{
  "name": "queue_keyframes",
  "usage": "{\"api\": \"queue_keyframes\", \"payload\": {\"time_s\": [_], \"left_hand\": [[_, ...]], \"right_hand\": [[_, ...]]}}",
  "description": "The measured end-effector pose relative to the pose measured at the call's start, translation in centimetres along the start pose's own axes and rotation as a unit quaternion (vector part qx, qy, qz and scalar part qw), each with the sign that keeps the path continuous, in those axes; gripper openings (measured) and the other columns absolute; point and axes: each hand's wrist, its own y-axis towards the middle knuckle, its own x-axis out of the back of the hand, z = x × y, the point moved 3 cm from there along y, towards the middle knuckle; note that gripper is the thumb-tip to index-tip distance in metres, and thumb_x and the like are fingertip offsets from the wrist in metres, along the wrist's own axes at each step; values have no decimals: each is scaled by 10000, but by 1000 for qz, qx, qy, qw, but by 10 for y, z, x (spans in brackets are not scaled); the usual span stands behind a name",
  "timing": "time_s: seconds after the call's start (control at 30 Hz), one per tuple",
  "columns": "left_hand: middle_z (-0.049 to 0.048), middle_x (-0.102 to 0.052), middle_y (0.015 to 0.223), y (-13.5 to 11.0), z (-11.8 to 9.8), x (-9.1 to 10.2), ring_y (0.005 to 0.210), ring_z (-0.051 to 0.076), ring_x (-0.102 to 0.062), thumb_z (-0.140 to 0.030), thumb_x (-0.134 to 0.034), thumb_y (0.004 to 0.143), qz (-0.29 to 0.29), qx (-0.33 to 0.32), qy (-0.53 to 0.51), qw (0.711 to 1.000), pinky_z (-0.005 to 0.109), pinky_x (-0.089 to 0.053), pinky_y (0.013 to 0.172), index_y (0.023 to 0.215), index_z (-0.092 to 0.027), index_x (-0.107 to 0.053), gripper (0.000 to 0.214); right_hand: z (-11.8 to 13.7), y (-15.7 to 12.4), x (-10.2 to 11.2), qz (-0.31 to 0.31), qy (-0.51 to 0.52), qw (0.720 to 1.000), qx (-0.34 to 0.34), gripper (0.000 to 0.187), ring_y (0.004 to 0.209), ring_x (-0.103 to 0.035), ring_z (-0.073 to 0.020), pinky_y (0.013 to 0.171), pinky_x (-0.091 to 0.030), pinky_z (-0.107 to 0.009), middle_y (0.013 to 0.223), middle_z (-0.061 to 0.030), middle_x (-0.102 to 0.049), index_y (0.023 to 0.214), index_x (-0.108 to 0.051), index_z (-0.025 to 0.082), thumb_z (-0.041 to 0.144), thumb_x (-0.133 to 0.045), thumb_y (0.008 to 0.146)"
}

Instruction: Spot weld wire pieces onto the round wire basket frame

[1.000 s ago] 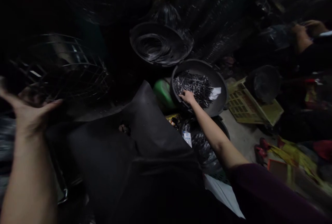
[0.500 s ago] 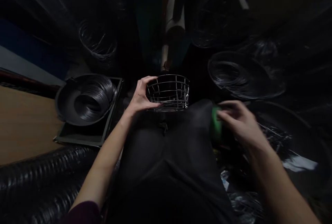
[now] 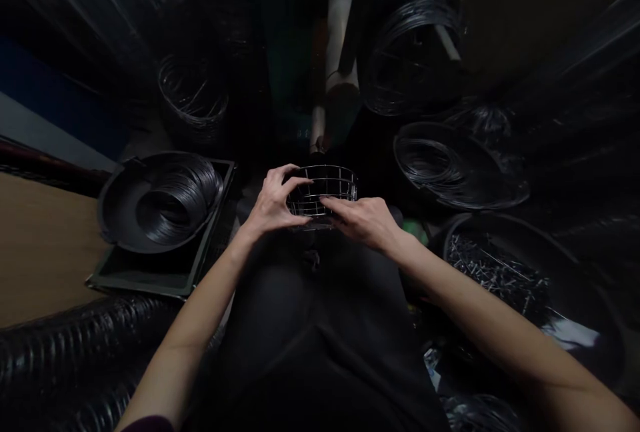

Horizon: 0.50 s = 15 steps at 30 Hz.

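A small round wire basket (image 3: pixel 324 187) of thin metal rods rests on my knees, in the middle of the view. My left hand (image 3: pixel 273 202) grips its left side, thumb below and fingers curled over the rim. My right hand (image 3: pixel 364 220) lies against its front right side, fingers on the wires; whether it pinches a small piece I cannot tell. My dark trousers (image 3: pixel 320 312) fill the lower middle.
At left a black basin (image 3: pixel 116 204) with a coil of wire stands in a dark tray on a brown board. At right a black basin (image 3: pixel 575 265) holds short metal pieces, another basin (image 3: pixel 505 189) holds coiled wire. More wire coils and mesh rolls stand behind.
The view swung left from the basin of metal pieces. My right hand left that basin and came onto the wire basket. My left hand brought the basket to my knees.
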Motion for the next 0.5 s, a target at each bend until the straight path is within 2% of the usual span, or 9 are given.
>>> {"api": "queue_keyframes", "payload": {"time_s": [0.1, 0.23, 0.37, 0.5], "left_hand": [[119, -474, 1357, 6, 5, 0, 1279, 323, -449, -390, -868, 597, -19, -5, -13, 1000, 507, -402, 1092, 1219, -239, -599, 694], [125, -465, 1363, 22, 11, -2, 1275, 339, -450, -379, -879, 578, -34, -17, -30, 999, 525, -414, 1079, 1211, -238, -602, 705], [112, -459, 1366, 32, 14, -5, 1278, 339, -447, -348, -878, 576, -43, -7, -37, 998, 541, -411, 1084, 1207, -262, -593, 697], [123, -459, 1360, 36, 16, -4, 1275, 337, -446, -322, -869, 583, -51, -14, -44, 998, 533, -414, 1085, 1204, -235, -597, 684]], "right_hand": [[-5, 9, 4, -25, -12, 999, 18, 357, 718, -703, -171, 513, -368, -261, 1185, -16, -702, 1286, -639, 271, 290, -459, 978], [-14, 19, 11, -55, -21, 998, 13, 346, 668, -686, -158, 507, -335, -266, 1163, -21, -709, 1237, -670, 268, 316, -444, 979], [-20, 25, 15, -56, -33, 998, 12, 331, 639, -669, -146, 495, -304, -272, 1160, -2, -713, 1209, -682, 281, 323, -443, 984], [-23, 30, 18, -53, -41, 998, 7, 322, 646, -668, -146, 498, -296, -271, 1175, 4, -707, 1236, -670, 297, 319, -478, 979]]}}
